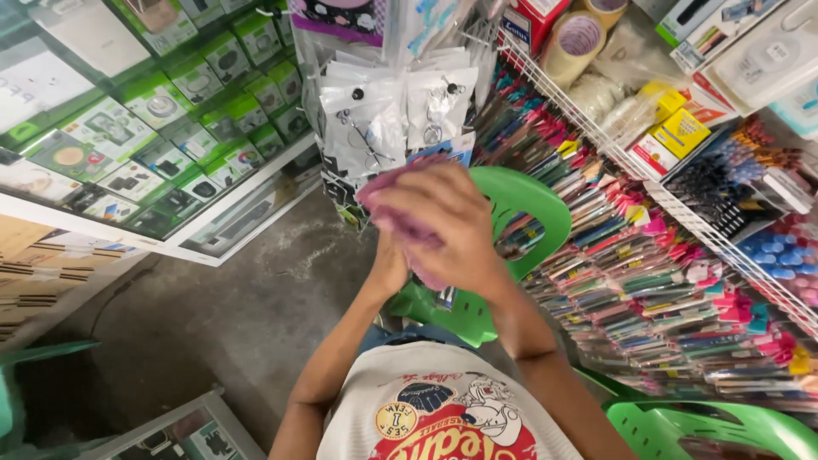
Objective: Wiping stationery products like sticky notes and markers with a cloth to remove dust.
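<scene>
Above a green chair (528, 204), the right hand (443, 223) curls closed over a pink cloth (400, 223), its long axis slanting down toward the left hand (390, 266), pressed beneath; that hand's grip cannot be told. Beside the chair, wire racks (682, 213) hold pens.

A cloth (400, 223) is sitting between the hands, the right hand (447, 226) lying over it and the left hand (390, 268) under it. A chair (520, 213) is standing just behind them. Boxes (162, 128) are filling the shelf (213, 230) to the left; pens (648, 281) are hanging on the rack (682, 213) to the right.
</scene>
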